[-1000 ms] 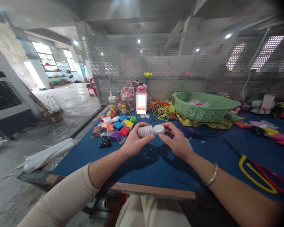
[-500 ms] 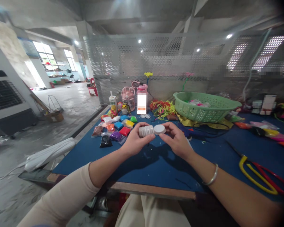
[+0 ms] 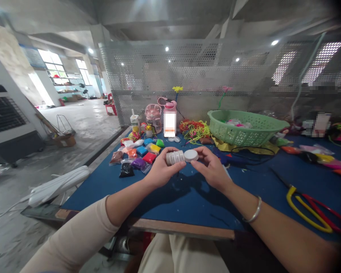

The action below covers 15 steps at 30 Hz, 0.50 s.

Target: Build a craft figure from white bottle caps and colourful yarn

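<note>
Above the blue tabletop (image 3: 170, 204), my left hand (image 3: 162, 170) is closed around a small clear ribbed plastic jar (image 3: 174, 157), tilted on its side. My right hand (image 3: 213, 168) pinches a round white lid (image 3: 191, 155) by its edge, beside the jar's end. Whether lid and jar touch I cannot tell. Beyond my left hand lie several small bags of coloured clay-like material, among them a red bag (image 3: 150, 157), a purple bag (image 3: 138, 163) and a black bag (image 3: 126, 170). Two small clear round pieces (image 3: 174, 139) rest farther back.
A green plastic basket (image 3: 246, 131) stands at the back right, with tangled neon cords (image 3: 194, 131) to its left. Scissors with yellow and red handles (image 3: 309, 212) lie at the right. Pink bottles (image 3: 153, 116) stand before a perforated metal screen (image 3: 187, 72). A white power strip (image 3: 59, 185) sits off the table's left edge.
Both hands hold the jar and lid in nearly the same place. Only a slight shift of the whole view shows.
</note>
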Each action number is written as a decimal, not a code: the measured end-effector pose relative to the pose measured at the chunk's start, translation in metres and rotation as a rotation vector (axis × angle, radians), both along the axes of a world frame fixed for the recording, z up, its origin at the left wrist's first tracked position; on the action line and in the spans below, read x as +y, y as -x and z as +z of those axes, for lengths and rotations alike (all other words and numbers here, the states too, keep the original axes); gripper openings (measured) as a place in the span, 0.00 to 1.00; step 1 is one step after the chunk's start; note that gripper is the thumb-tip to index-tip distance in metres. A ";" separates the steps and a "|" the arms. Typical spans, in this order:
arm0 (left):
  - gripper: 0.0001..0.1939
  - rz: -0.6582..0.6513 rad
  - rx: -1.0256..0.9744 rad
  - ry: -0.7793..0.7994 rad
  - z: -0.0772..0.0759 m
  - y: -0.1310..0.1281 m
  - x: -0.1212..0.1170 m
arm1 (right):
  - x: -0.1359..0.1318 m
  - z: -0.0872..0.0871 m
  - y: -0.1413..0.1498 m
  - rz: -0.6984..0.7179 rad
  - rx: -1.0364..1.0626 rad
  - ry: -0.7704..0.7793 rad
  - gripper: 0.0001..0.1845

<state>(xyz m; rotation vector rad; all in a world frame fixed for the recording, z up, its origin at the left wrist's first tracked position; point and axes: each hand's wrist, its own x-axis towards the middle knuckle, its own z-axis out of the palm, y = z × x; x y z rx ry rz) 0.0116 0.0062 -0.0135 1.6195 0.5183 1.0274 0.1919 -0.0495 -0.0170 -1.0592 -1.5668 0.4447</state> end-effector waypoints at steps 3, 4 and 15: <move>0.23 0.004 0.001 0.012 0.001 0.000 -0.001 | 0.000 0.001 0.001 0.001 0.000 0.004 0.11; 0.23 0.004 0.001 0.015 0.001 0.000 -0.001 | 0.000 0.001 0.001 0.002 0.001 0.004 0.11; 0.23 -0.004 0.008 0.002 0.002 0.000 -0.001 | -0.002 0.001 -0.001 0.004 -0.003 -0.001 0.12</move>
